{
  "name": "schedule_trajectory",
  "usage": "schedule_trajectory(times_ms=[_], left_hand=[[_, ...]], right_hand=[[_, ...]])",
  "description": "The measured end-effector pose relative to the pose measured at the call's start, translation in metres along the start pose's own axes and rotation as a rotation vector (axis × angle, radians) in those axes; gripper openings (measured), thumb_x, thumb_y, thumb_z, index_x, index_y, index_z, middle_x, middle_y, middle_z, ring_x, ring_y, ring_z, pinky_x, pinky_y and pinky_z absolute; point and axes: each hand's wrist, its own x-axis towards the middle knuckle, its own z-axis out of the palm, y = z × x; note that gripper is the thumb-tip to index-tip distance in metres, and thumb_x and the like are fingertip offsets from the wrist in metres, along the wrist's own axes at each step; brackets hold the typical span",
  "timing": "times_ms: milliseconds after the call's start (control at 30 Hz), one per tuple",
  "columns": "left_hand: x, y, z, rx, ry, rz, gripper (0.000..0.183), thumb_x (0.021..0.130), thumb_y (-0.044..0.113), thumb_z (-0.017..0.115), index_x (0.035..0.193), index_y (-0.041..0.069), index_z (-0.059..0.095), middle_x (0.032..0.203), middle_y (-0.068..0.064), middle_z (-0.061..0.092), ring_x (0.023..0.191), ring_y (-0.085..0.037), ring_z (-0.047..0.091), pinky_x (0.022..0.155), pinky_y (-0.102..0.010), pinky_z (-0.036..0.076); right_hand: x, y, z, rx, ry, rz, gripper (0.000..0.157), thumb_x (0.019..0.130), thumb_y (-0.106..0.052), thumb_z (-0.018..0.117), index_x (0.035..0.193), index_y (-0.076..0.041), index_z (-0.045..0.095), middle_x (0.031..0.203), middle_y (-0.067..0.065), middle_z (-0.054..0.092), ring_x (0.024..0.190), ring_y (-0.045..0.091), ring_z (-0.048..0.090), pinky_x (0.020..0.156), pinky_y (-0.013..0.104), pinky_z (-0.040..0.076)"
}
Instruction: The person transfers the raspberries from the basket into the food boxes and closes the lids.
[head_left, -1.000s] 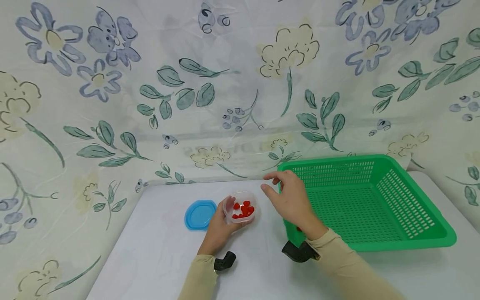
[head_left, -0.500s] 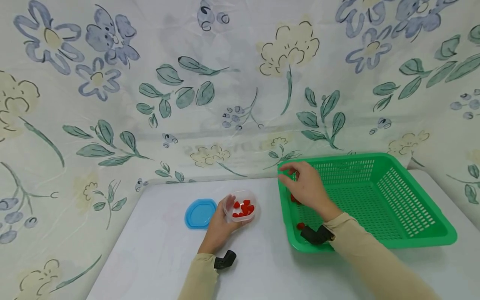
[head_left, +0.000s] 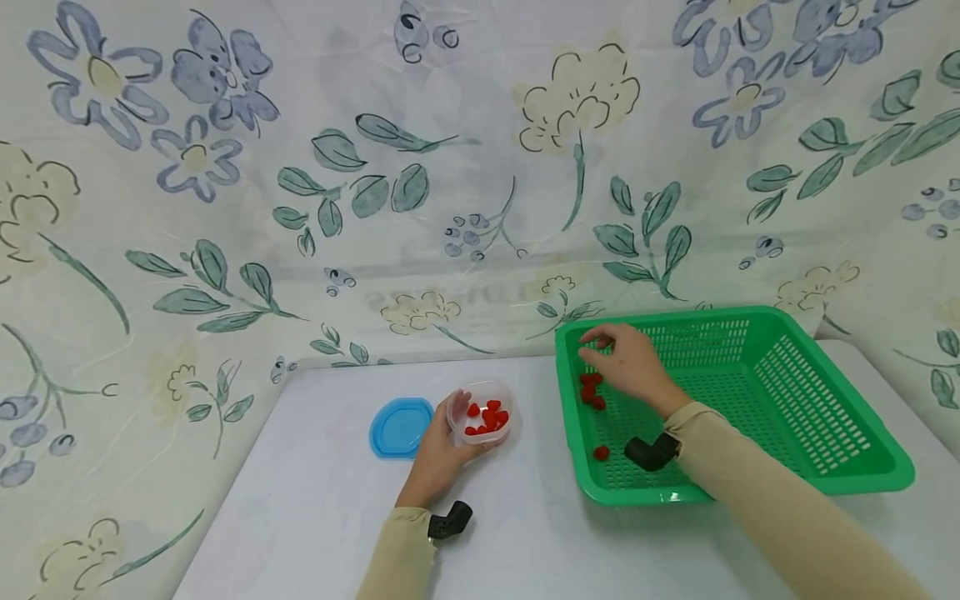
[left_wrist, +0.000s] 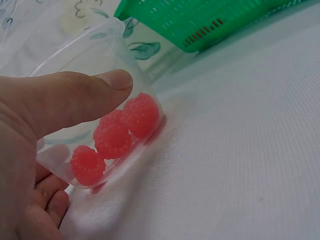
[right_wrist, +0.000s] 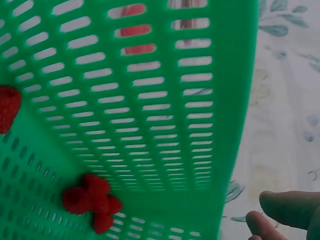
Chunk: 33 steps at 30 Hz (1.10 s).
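Observation:
My left hand grips a small clear plastic container, with the thumb along its near side and the fingers behind. Several red raspberries lie in its bottom. To the left of that hand, a blue lid lies flat on the table. Over the left part of a green slotted basket hovers my right hand, its thumb and index finger apart with nothing visible between them. Below it, several raspberries sit clustered in the basket's corner. A single raspberry lies nearer the front.
A white cloth covers the table. Behind it hangs a floral curtain, close to the basket's back rim. The basket takes up the table's right side, its walls rising round the raspberries. Each wrist wears a black camera.
My right hand has moved rightward from the basket's left rim to over its inside, uncovering the clustered raspberries. The left hand and container have stayed put.

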Motion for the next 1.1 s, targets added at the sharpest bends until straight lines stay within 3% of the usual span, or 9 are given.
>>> schedule_trajectory(times_ms=[400,800,1100], left_hand=[[0.001,0.000,0.000,0.015,0.001,-0.003,0.096,0.077,0.022,0.089,0.155,0.018,0.034,0.153,-0.003,0.046,0.142,-0.031,0.037,0.102,-0.052,0.049],[0.000,0.000,-0.001,0.008,-0.003,0.002,0.096,0.077,0.026,0.089,0.155,0.018,0.035,0.152,-0.003,0.046,0.142,-0.031,0.037,0.105,-0.052,0.047],[0.000,0.000,-0.001,-0.001,-0.002,0.014,0.096,0.077,0.028,0.089,0.155,0.018,0.035,0.152,-0.003,0.046,0.142,-0.030,0.038,0.105,-0.052,0.046]], right_hand=[[0.011,0.027,-0.004,0.118,-0.103,0.149,0.034,0.101,-0.021,0.059,0.127,0.002,0.065,0.125,0.025,0.058,0.112,0.039,0.055,0.085,0.049,0.051],[0.015,0.042,0.000,0.063,-0.171,0.205,0.033,0.100,-0.019,0.060,0.122,0.004,0.067,0.127,0.028,0.058,0.114,0.043,0.056,0.087,0.053,0.052],[0.017,0.047,0.005,0.024,-0.232,0.185,0.031,0.098,-0.016,0.062,0.121,0.004,0.068,0.124,0.027,0.062,0.106,0.040,0.061,0.082,0.049,0.055]])
